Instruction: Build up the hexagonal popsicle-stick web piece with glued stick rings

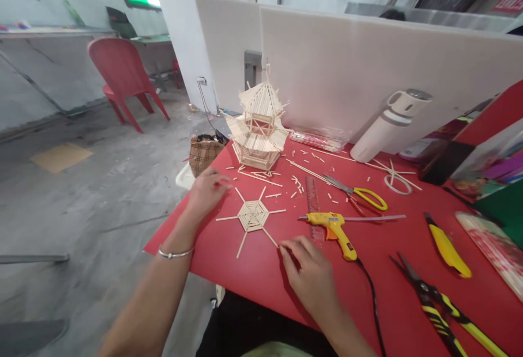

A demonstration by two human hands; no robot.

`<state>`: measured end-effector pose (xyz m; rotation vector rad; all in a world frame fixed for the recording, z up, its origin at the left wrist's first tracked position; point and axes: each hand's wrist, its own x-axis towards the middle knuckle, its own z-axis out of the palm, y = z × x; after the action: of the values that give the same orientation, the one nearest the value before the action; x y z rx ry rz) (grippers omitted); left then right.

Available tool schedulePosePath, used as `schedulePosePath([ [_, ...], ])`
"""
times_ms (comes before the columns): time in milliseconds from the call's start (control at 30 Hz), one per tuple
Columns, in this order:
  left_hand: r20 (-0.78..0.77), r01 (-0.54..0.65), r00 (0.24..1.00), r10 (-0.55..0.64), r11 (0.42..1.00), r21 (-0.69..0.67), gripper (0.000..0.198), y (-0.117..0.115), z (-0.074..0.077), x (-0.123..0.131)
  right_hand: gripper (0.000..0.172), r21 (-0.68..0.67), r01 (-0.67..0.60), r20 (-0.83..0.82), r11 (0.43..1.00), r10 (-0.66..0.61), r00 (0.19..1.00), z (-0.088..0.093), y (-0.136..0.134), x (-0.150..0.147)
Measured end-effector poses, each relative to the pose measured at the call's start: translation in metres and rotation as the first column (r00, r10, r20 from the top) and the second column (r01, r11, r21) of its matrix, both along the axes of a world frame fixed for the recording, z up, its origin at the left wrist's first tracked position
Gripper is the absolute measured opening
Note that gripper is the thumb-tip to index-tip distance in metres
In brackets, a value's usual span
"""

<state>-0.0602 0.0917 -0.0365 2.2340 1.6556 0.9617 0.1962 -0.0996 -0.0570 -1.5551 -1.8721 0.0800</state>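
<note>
A flat hexagonal web of thin wooden sticks point(253, 215), with long spokes reaching past its rim, lies on the red table. My right hand point(308, 270) has thumb and index finger pinched at the end of its lower right spoke. My left hand point(209, 189) is above the table's left edge, up and left of the web, with fingers loosely bent and slightly apart; I see nothing in it. Behind the web stands a tiered pagoda model point(259, 122) built from similar sticks. A yellow hot glue gun point(333, 226) lies right of the web, across a clear ruler point(312, 196).
Yellow-handled scissors point(368, 196), cut stick pieces point(297, 183) and a white flask point(384, 125) are farther back. Pruning-type cutters point(433, 294) and a yellow utility knife point(447, 245) lie at right. The glue gun's black cord point(373, 297) runs over the near edge. A red chair point(122, 73) stands beyond.
</note>
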Motion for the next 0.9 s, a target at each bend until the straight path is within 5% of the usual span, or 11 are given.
schedulePosePath([
  [67, 0.047, 0.282, 0.959, -0.278, 0.952, -0.118, 0.014, -0.012, 0.001, 0.016, 0.019, -0.021, -0.014, -0.001, 1.0, 0.014, 1.0, 0.0, 0.008, -0.007],
  [167, 0.034, 0.416, 0.907, -0.42, 0.882, -0.222, 0.009, -0.028, 0.008, 0.031, 0.018, -0.061, -0.014, 0.013, 0.998, 0.015, 1.0, -0.004, 0.017, -0.014],
  [400, -0.078, 0.486, 0.85, -0.521, 0.833, -0.265, 0.015, -0.036, 0.017, 0.036, 0.019, -0.09, -0.023, 0.0, 0.996, 0.024, 1.0, -0.008, 0.021, -0.016],
  [900, -0.345, 0.43, 0.805, -0.482, 0.876, -0.221, 0.024, -0.044, 0.015, 0.055, 0.017, -0.118, -0.008, 0.023, 0.993, 0.01, 1.0, -0.01, 0.021, -0.016],
])
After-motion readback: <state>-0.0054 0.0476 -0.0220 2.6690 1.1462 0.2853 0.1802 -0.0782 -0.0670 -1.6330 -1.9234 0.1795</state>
